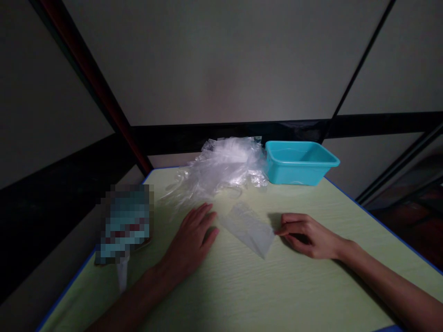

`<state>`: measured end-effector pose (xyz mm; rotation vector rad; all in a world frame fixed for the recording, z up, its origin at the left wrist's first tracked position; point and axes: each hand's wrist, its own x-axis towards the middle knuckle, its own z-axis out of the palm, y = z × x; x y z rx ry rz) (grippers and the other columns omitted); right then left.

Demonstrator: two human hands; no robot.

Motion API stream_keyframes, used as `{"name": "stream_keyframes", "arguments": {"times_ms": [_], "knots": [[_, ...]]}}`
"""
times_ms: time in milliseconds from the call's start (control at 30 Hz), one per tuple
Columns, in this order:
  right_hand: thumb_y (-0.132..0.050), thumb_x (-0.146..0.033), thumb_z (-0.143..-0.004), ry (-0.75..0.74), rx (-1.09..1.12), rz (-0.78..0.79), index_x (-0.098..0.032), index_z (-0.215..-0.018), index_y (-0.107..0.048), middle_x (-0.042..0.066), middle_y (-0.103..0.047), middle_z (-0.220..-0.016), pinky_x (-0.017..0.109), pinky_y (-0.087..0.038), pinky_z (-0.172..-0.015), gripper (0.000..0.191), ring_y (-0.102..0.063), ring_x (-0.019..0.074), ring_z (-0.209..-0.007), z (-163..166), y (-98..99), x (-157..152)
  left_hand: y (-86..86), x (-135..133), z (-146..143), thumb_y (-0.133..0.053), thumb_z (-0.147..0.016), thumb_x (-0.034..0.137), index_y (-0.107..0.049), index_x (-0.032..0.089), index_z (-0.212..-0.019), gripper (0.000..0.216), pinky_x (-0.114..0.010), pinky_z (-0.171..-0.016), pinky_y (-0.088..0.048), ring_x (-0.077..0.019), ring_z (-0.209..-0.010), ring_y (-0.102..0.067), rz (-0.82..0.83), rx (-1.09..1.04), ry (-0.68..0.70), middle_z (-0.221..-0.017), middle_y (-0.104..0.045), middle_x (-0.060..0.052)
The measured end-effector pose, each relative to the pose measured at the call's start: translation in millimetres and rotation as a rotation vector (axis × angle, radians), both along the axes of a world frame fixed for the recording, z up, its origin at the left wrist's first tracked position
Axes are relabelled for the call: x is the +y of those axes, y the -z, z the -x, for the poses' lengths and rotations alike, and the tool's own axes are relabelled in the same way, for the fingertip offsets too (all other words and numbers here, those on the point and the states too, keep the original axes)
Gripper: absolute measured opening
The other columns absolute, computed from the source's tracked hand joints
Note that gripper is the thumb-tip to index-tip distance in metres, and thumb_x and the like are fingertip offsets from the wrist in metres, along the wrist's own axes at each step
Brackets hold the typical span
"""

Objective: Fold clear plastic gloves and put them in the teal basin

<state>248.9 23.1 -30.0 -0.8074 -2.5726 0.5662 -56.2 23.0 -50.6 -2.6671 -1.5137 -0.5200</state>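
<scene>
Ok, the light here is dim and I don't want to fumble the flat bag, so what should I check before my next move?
1. The clear bag lies flat between both hands: ok.
2. The left hand rests palm down on the table beside the bag's left end: ok.
3. The right hand has fingertips at the bag's right edge; firm grip: cannot tell.
4. Bag apart from the bag pile: ok.
5. The teal bin upright, top open: ok.
</scene>
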Motion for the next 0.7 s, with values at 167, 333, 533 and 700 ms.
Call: {"name": "stream_keyframes", "arguments": {"times_ms": [167,333,533,700], "knots": [[-0.041,-0.008,-0.077,-0.088,-0.001,-0.013,-0.012,-0.083,-0.060,0.004,-0.047,-0.069,0.026,-0.033,-0.055,0.021,-0.044,0.0137,-0.061,7,-2.7,-8,-2.3,0,-1,-0.037,-0.088,0.026,-0.056,0.013,-0.110,0.032,-0.048,-0.102,-0.028,-0.0256,-0.122,-0.038,-0.010,-0.038,0.009,-0.128,-0.047,-0.013],[-0.041,-0.012,-0.075,-0.183,-0.012,-0.062,-0.013,-0.079,-0.059,0.005,-0.049,-0.069,0.029,-0.034,-0.057,0.019,-0.044,0.0161,-0.063,15,-2.7,-15,0.1,0,-1,-0.039,-0.088,0.028,-0.051,0.011,-0.118,0.036,-0.049,-0.101,-0.028,-0.0278,-0.124,-0.035,0.058,-0.027,-0.013,-0.131,-0.044,-0.016],[-0.041,-0.018,-0.082,-0.157,0.047,-0.109,-0.010,-0.101,-0.059,0.008,-0.052,-0.076,0.030,-0.037,-0.060,0.028,-0.046,0.0174,-0.069,15,-1.2,-14,-1.7,0,-3,-0.038,-0.089,0.028,-0.044,0.014,-0.126,0.040,-0.050,-0.102,-0.023,-0.0280,-0.128,-0.026,0.088,0.019,0.008,-0.137,-0.035,-0.016],[-0.043,-0.025,-0.084,-0.182,-0.042,-0.095,-0.011,-0.110,-0.056,0.009,-0.052,-0.084,0.032,-0.040,-0.066,0.032,-0.047,0.0188,-0.074,18,-0.3,-15,-3.2,1,-6,-0.037,-0.090,0.031,-0.044,0.018,-0.128,0.041,-0.055,-0.102,-0.018,-0.0311,-0.131,-0.018,0.106,0.106,0.005,-0.141,-0.029,-0.016]]}}
